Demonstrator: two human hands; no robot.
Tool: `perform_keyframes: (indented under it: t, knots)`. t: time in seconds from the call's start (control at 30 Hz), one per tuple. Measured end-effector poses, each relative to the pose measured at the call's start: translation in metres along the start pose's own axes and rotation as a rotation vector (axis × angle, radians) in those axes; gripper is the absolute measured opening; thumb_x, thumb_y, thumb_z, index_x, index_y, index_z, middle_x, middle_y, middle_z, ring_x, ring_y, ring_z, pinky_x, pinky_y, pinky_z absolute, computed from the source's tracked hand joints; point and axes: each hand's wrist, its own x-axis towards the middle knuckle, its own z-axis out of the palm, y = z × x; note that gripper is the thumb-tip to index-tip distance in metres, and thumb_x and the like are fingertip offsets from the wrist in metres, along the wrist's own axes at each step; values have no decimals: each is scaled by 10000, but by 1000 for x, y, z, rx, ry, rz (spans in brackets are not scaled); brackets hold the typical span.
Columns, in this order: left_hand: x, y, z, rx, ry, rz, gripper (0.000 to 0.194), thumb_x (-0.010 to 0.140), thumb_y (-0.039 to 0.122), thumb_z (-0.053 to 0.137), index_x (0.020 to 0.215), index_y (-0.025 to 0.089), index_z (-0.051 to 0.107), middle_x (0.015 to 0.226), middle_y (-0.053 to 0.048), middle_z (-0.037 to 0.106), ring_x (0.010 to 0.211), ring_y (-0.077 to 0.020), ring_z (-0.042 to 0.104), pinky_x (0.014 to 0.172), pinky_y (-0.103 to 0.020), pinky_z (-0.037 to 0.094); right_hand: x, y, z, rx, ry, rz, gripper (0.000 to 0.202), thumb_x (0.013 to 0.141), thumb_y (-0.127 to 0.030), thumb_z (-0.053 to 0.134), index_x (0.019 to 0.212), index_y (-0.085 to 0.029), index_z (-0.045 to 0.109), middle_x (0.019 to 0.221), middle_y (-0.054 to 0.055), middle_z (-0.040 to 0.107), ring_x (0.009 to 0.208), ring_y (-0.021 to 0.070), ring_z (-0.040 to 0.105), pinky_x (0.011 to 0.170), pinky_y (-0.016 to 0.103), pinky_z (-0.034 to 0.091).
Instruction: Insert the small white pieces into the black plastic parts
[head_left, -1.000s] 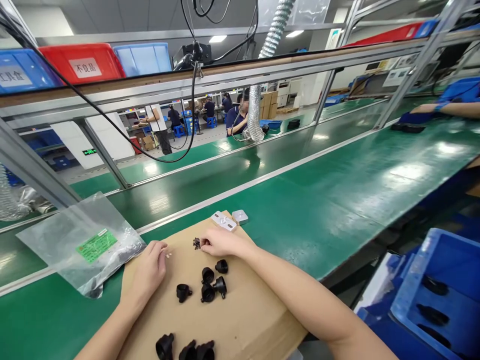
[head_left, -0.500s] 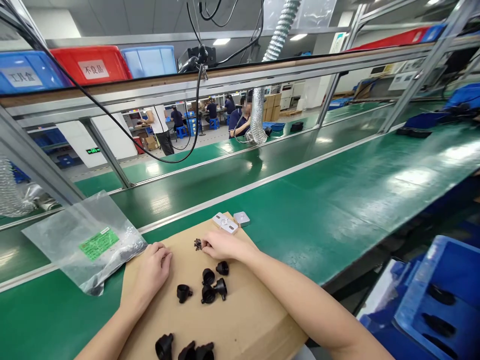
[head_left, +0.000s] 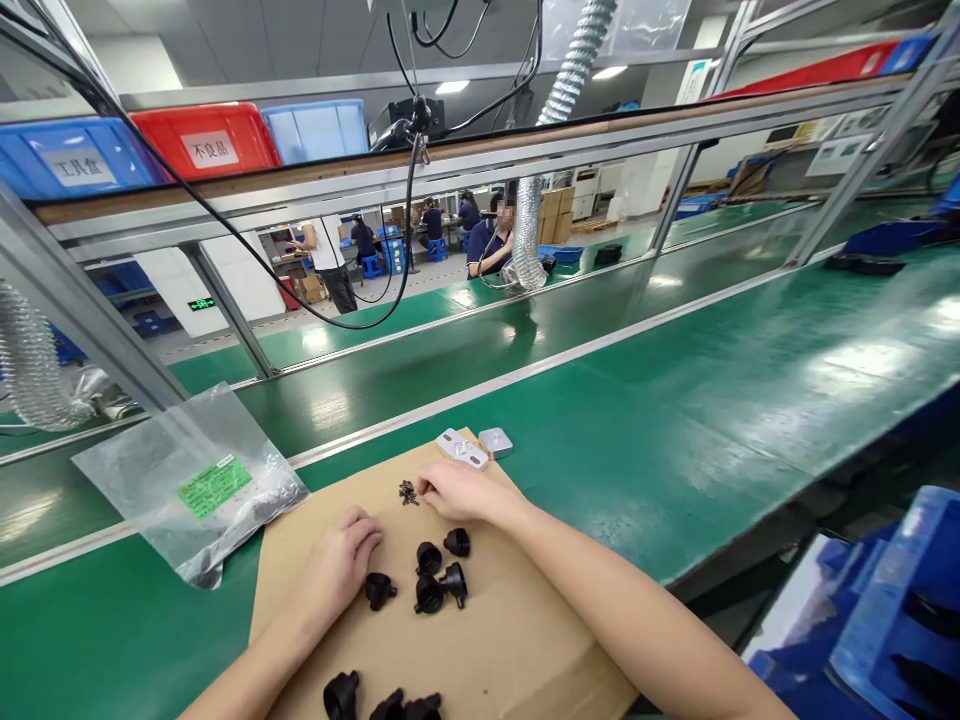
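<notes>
A worker's right hand dips fingers just beside a pile of tiny dark pieces, pinched or apart impossible to tell | Left hand curls, grip hidden, near black cup-shaped parts on cardboard | Step: apparently picking from the pile | Next move: likely calls for a fine fingertip pinch

Long metal shelf crossing a workshop, grey ceiling with lit lamps above it, green worktop below it, white wall panel bearing a green sign under its left end, cardboard boxes and blue stools beyond it
</notes>
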Motion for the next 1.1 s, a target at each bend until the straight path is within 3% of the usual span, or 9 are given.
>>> perform_keyframes:
  t: [0.13,0.23,0.33,0.47,0.63,0.8,0.9,1.1]
  knots:
    - [-2,1,-4,63,-30,3,285,1039,298,432,866,239,650,887,-61,622,768,-235,628,708,-340,485,1,-6,-2,-28,-20,0,115,869,-173,632,833,-182,741,842,42,749,750,193,656,601,262,365]
    - [0,-1,-3,-21,-22,-44,310,1033,372,453,807,226,608,854,-57,609,764,-243,606,710,-343,467,2,-15,-3,-59,-33,13,113,877,-249,665,859,-188,758,833,34,752,744,189,657,597,256,366]
    - [2,-2,-1,-275,-40,-165,336,992,498,541,826,213,607,789,-37,593,724,-219,567,656,-303,439,2,-20,-4,-92,-41,36,118,874,-238,661,875,-183,765,867,53,758,777,211,668,611,266,372]
    - [4,4,2,-749,-115,-459,406,939,583,628,868,185,594,636,36,460,523,-103,339,495,-204,278,2,-19,-3,-107,-50,55,137,887,-219,629,835,-154,738,875,98,748,810,257,676,605,292,375]
    - [9,12,5,-1065,-86,-645,363,870,491,774,870,165,614,752,13,490,596,-85,356,507,-157,348,4,-17,8,273,51,-200,126,961,-287,603,960,-184,677,1047,42,725,911,189,652,703,253,434]
    - [14,13,2,-1104,-43,-749,336,786,382,873,853,174,617,722,22,456,616,-99,395,517,-165,431,8,-22,21,424,20,-333,137,999,-306,563,981,-196,643,1088,30,701,1003,198,627,748,275,424]
    - [16,13,2,-1077,-34,-783,363,742,358,907,850,182,609,693,25,463,606,-104,404,509,-168,445,9,-23,23,443,4,-337,156,1015,-307,518,983,-201,628,1150,29,689,1062,213,616,763,304,421]
    - [16,13,4,-1009,-90,-770,346,811,430,845,870,174,619,663,16,472,592,-104,390,502,-164,423,8,-19,21,506,44,-278,170,1012,-290,469,1003,-218,623,1198,21,677,1094,215,615,767,327,432]
